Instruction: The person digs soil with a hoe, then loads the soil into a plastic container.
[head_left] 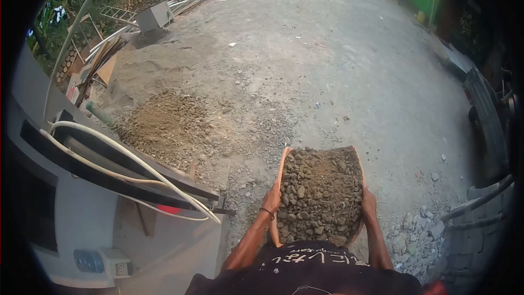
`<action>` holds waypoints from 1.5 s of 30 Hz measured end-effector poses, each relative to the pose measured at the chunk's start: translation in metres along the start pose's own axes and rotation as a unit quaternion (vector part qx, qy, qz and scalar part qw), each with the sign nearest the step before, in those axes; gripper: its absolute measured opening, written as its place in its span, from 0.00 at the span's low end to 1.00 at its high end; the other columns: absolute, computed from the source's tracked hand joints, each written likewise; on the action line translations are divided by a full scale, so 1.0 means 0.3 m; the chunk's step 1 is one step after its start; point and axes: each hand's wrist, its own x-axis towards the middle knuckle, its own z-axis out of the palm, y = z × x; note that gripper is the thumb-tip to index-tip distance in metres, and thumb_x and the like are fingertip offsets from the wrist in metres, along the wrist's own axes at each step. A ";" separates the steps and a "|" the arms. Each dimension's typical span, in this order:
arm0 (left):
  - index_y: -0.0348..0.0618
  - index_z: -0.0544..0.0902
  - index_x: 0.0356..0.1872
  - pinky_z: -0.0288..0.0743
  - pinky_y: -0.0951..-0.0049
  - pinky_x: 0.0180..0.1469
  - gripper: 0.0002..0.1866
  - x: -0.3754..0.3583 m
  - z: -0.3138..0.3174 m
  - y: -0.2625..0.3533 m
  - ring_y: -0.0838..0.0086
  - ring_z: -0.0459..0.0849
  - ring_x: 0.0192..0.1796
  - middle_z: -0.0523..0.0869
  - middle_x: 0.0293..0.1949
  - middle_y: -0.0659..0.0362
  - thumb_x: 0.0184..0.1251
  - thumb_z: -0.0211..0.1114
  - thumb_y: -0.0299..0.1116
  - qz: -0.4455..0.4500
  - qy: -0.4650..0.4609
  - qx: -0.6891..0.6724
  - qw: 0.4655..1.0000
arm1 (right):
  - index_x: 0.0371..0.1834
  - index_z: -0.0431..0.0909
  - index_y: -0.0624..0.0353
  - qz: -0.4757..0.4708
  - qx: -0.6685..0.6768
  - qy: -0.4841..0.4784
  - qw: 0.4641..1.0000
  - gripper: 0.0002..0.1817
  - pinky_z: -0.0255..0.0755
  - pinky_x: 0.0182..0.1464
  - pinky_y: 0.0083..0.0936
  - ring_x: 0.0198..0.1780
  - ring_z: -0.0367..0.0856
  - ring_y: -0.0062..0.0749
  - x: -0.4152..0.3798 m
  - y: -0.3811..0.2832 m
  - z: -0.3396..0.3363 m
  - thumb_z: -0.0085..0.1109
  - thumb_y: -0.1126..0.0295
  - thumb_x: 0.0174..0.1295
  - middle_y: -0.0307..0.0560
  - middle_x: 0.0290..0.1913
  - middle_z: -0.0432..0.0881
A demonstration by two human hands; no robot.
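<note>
Close to my body I see an open container with orange-brown side walls (281, 173), heaped with gravel and brown sand (322, 196). My left hand (272, 199) grips its left wall, with a dark band around the wrist. On the opposite wall, my right hand (369, 201) is closed in the same way. The fingers of both hands are partly hidden along the outer sides. The container's bottom is out of sight under the load. Its near edge sits against my dark shirt (311, 267).
A pile of sand and gravel (169, 125) lies ahead to the left. White pipes (120, 153) and dark beams stick out from the wall at left. Broken rubble (420, 235) and concrete blocks (475, 246) are at right. A grey box (154, 16) stands farther off.
</note>
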 end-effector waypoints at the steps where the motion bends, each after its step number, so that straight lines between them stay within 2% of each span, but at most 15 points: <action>1: 0.49 0.70 0.21 0.51 0.58 0.26 0.35 0.065 -0.025 0.011 0.71 0.58 0.18 0.60 0.16 0.64 0.69 0.34 0.68 0.006 -0.011 -0.006 1.000 | 0.36 0.78 0.66 -0.013 -0.005 -0.005 1.000 0.32 0.64 0.40 0.33 0.34 0.70 0.32 0.029 -0.095 0.025 0.40 0.42 0.69 0.47 0.31 0.77; 5: 0.48 0.70 0.20 0.51 0.58 0.26 0.34 0.311 -0.071 0.079 0.72 0.56 0.18 0.59 0.16 0.64 0.70 0.33 0.67 -0.050 0.027 -0.023 0.998 | 0.49 0.77 0.72 -0.028 -0.038 -0.072 0.996 0.36 0.68 0.50 0.31 0.44 0.77 0.34 0.311 -0.300 0.176 0.40 0.42 0.69 0.53 0.42 0.83; 10: 0.49 0.72 0.25 0.52 0.66 0.23 0.34 0.580 -0.143 0.411 0.77 0.56 0.17 0.57 0.15 0.67 0.70 0.35 0.68 -0.037 0.059 -0.029 0.997 | 0.51 0.77 0.71 -0.013 -0.025 -0.156 0.987 0.36 0.68 0.50 0.31 0.44 0.76 0.33 0.689 -0.645 0.335 0.39 0.42 0.69 0.54 0.44 0.82; 12: 0.50 0.63 0.14 0.46 0.65 0.23 0.35 0.581 -0.168 0.566 0.75 0.50 0.16 0.53 0.14 0.67 0.70 0.30 0.67 -0.027 0.110 -0.044 0.993 | 0.52 0.76 0.72 -0.045 0.015 -0.167 0.985 0.37 0.68 0.51 0.32 0.44 0.75 0.33 0.751 -0.742 0.370 0.38 0.42 0.69 0.55 0.46 0.81; 15: 0.49 0.64 0.14 0.45 0.66 0.24 0.35 0.728 -0.252 0.645 0.75 0.50 0.17 0.53 0.14 0.66 0.71 0.30 0.66 -0.031 0.123 -0.047 0.991 | 0.52 0.75 0.73 -0.048 -0.042 -0.179 0.982 0.37 0.67 0.51 0.32 0.45 0.75 0.33 0.856 -0.954 0.476 0.38 0.41 0.69 0.54 0.46 0.81; 19: 0.49 0.65 0.14 0.46 0.65 0.24 0.34 0.887 -0.315 0.763 0.74 0.50 0.17 0.53 0.14 0.66 0.72 0.30 0.64 -0.069 0.136 -0.035 0.988 | 0.52 0.74 0.73 -0.064 -0.051 -0.207 0.975 0.38 0.66 0.52 0.33 0.46 0.75 0.34 1.036 -1.101 0.598 0.39 0.41 0.69 0.54 0.45 0.81; 21: 0.49 0.65 0.14 0.46 0.65 0.24 0.34 1.012 -0.350 0.864 0.74 0.50 0.17 0.53 0.14 0.66 0.73 0.31 0.63 -0.082 0.147 -0.035 0.985 | 0.41 0.76 0.71 -0.096 -0.057 -0.163 0.980 0.35 0.67 0.44 0.31 0.36 0.71 0.30 1.166 -1.203 0.688 0.39 0.42 0.69 0.49 0.35 0.79; 25: 0.49 0.64 0.15 0.47 0.66 0.23 0.33 1.217 -0.366 0.961 0.74 0.50 0.17 0.53 0.15 0.66 0.74 0.32 0.61 -0.094 0.166 -0.093 0.977 | 0.35 0.74 0.70 -0.068 -0.076 -0.228 0.968 0.35 0.65 0.40 0.32 0.33 0.67 0.29 1.459 -1.353 0.844 0.39 0.40 0.69 0.46 0.30 0.75; 26: 0.49 0.64 0.15 0.47 0.66 0.23 0.33 1.285 -0.402 0.992 0.75 0.50 0.17 0.53 0.15 0.66 0.74 0.32 0.60 -0.100 0.176 -0.118 0.972 | 0.35 0.74 0.70 -0.078 -0.086 -0.233 0.966 0.35 0.65 0.40 0.32 0.33 0.67 0.29 1.514 -1.432 0.903 0.39 0.40 0.69 0.46 0.30 0.75; 27: 0.48 0.71 0.24 0.53 0.68 0.21 0.29 1.327 -0.432 0.970 0.78 0.55 0.15 0.57 0.15 0.67 0.74 0.37 0.61 -0.105 0.150 -0.132 0.974 | 0.37 0.75 0.71 -0.082 -0.108 -0.238 0.962 0.36 0.67 0.40 0.32 0.34 0.70 0.30 1.554 -1.469 0.949 0.40 0.40 0.68 0.47 0.31 0.77; 30: 0.47 0.71 0.24 0.54 0.68 0.21 0.29 1.350 -0.377 0.984 0.78 0.56 0.15 0.57 0.15 0.67 0.74 0.39 0.60 -0.130 0.196 -0.178 0.956 | 0.38 0.76 0.72 -0.098 -0.169 -0.270 0.943 0.38 0.68 0.39 0.33 0.34 0.73 0.30 1.693 -1.475 1.013 0.41 0.39 0.66 0.48 0.31 0.78; 37: 0.47 0.68 0.18 0.53 0.68 0.18 0.30 1.399 -0.616 0.883 0.77 0.57 0.14 0.59 0.13 0.67 0.74 0.41 0.58 -0.233 0.267 -0.357 0.864 | 0.39 0.77 0.72 -0.186 -0.272 -0.387 0.861 0.38 0.67 0.37 0.35 0.31 0.71 0.33 1.711 -1.735 1.511 0.40 0.39 0.66 0.52 0.28 0.78; 40: 0.47 0.69 0.22 0.56 0.69 0.18 0.29 1.330 -0.869 0.913 0.78 0.56 0.14 0.60 0.14 0.68 0.74 0.41 0.59 -0.234 0.304 -0.430 0.817 | 0.34 0.76 0.72 -0.264 -0.328 -0.434 0.797 0.36 0.67 0.37 0.34 0.30 0.71 0.33 1.519 -2.029 1.778 0.39 0.42 0.67 0.52 0.27 0.77; 44: 0.46 0.70 0.27 0.62 0.72 0.20 0.26 1.115 -1.322 1.016 0.78 0.59 0.15 0.62 0.16 0.67 0.74 0.41 0.58 -0.124 0.351 -0.497 0.783 | 0.25 0.71 0.72 -0.339 -0.295 -0.519 0.727 0.36 0.67 0.33 0.33 0.26 0.69 0.30 1.199 -2.477 2.181 0.39 0.42 0.68 0.50 0.20 0.73; 45: 0.44 0.72 0.29 0.61 0.76 0.18 0.27 1.070 -1.462 0.956 0.81 0.62 0.15 0.64 0.14 0.69 0.74 0.42 0.58 -0.055 0.330 -0.602 0.725 | 0.24 0.71 0.71 -0.371 -0.317 -0.530 0.693 0.35 0.67 0.32 0.34 0.24 0.69 0.29 1.176 -2.572 2.307 0.38 0.43 0.68 0.49 0.20 0.73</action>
